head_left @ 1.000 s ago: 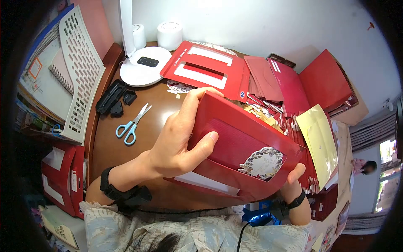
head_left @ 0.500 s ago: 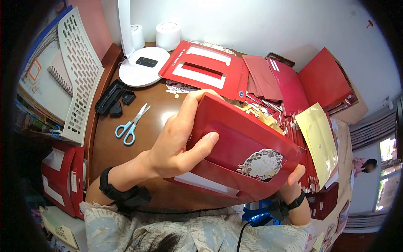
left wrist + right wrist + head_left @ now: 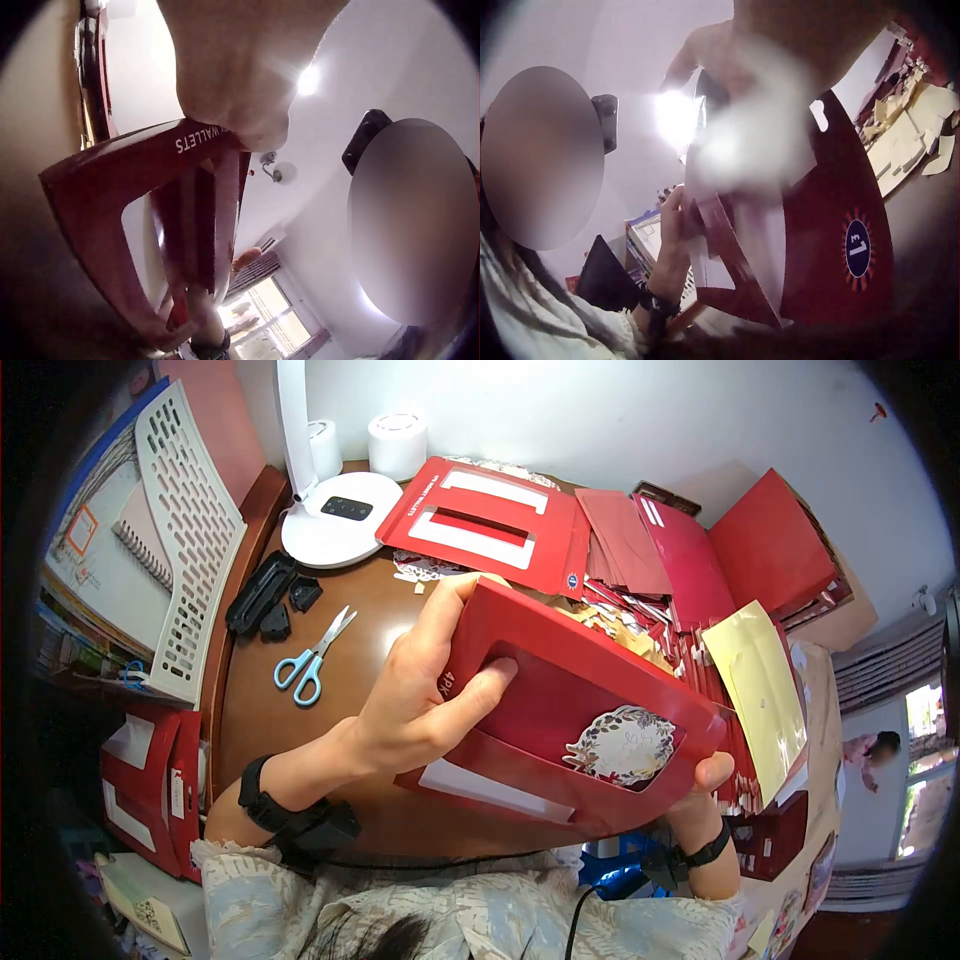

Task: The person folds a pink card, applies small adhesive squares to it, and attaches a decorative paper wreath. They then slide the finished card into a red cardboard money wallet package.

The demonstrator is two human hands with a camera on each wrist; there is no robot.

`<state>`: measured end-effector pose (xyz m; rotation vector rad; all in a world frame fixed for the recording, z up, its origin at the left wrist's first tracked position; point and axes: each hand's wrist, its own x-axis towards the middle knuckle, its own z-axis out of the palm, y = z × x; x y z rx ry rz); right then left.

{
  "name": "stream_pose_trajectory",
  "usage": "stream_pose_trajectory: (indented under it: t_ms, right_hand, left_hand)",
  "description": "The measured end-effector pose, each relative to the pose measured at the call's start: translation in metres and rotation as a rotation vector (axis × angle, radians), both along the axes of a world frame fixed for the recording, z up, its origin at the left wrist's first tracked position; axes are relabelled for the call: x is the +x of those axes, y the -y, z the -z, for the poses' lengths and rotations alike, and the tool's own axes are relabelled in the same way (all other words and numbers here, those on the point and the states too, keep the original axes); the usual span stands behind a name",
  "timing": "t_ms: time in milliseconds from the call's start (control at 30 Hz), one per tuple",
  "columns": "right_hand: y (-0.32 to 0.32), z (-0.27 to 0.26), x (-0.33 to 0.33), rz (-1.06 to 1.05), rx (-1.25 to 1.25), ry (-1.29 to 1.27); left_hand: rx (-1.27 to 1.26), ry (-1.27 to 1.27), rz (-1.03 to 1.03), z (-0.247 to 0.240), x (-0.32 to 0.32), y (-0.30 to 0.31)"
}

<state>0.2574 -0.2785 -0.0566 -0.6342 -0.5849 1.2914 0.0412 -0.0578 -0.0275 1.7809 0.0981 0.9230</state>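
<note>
A red card sleeve with window cut-outs is held up over the desk, tilted down to the right. Through its window shows a dark red inner piece bearing a floral wreath label. The left hand grips its left end, thumb on the front face, other fingers behind the top edge. At the lower right end the right hand holds the sleeve, thumb showing and other fingers hidden. In the left wrist view, the sleeve has "WALLETS" printed on it; in the right wrist view, the sleeve carries a round blue emblem.
Blue-handled scissors and black cases lie left on the desk. A white lamp base and a flat red sleeve lie behind. Red wallets, paper scraps and a yellow envelope fill the right side. A person stands far right.
The held sleeve and left hand have shifted slightly left, and the window now shows more of the inner piece near the left thumb. The right thumb has moved a little.
</note>
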Motion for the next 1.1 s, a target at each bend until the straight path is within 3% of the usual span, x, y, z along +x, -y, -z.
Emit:
stream_pose_trajectory:
  t_ms: [300,433,500,600,800,1000,1100]
  right_hand:
    - [0.003,-0.010,-0.012,0.191,-0.174,0.348]
    - [0.003,-0.012,-0.009,0.128,-0.160,0.259]
    - [0.006,-0.010,-0.006,0.246,-0.232,0.224]
    - [-0.002,-0.029,-0.009,0.172,-0.184,0.282]
    - [0.002,-0.043,-0.011,0.263,-0.261,0.301]
    - [0.006,-0.037,0.001,0.154,-0.229,0.185]
    - [0.006,-0.038,0.002,0.170,-0.270,0.256]
  left_hand:
    - [0.029,0.010,-0.036,0.001,0.002,0.000]
    - [0.028,0.007,-0.056,-0.002,0.001,-0.001]
    - [0.011,-0.006,-0.063,-0.005,-0.001,-0.003]
    - [0.029,0.028,-0.077,-0.001,0.002,-0.012]
    - [-0.002,0.039,-0.112,-0.004,0.001,-0.013]
    - [0.065,0.077,-0.106,0.001,0.000,-0.012]
    - [-0.045,0.047,-0.073,-0.002,-0.001,-0.008]
